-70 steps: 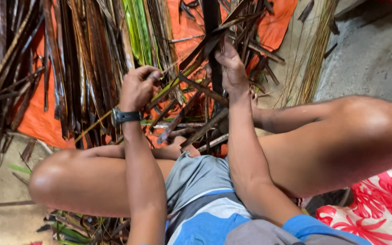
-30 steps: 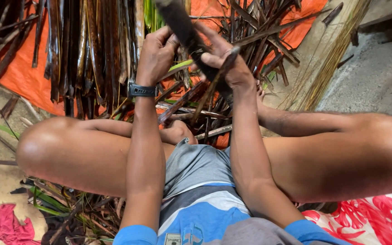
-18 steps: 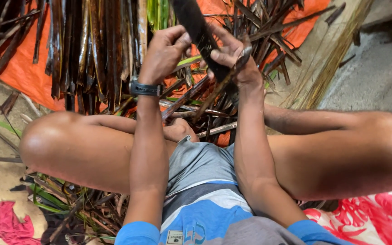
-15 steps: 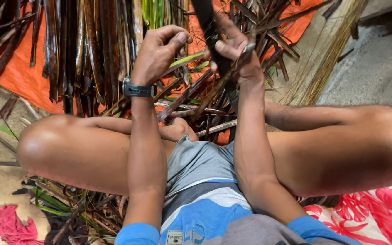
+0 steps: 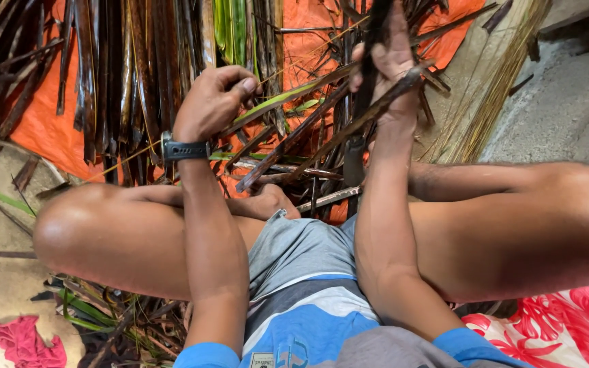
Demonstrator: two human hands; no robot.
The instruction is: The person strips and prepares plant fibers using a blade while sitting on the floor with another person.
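Left hand (image 5: pixel 213 102): grip pinched on green-brown leaf strip (image 5: pixel 288 95), held taut above orange tarp (image 5: pixel 42 129). Right hand (image 5: pixel 390 65): closed round dark blade-like tool (image 5: pixel 369 61) (edge unclear). Risk: a slip could nick fingers or snap the strip.

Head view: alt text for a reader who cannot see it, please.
A seated person's left hand pinches a thin leaf strip while the right hand grips a dark blade, above dried palm leaves on an orange tarp.

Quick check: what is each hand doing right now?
Left hand: closed, pinching a green leaf strip.
Right hand: closed on a dark leaf strip.
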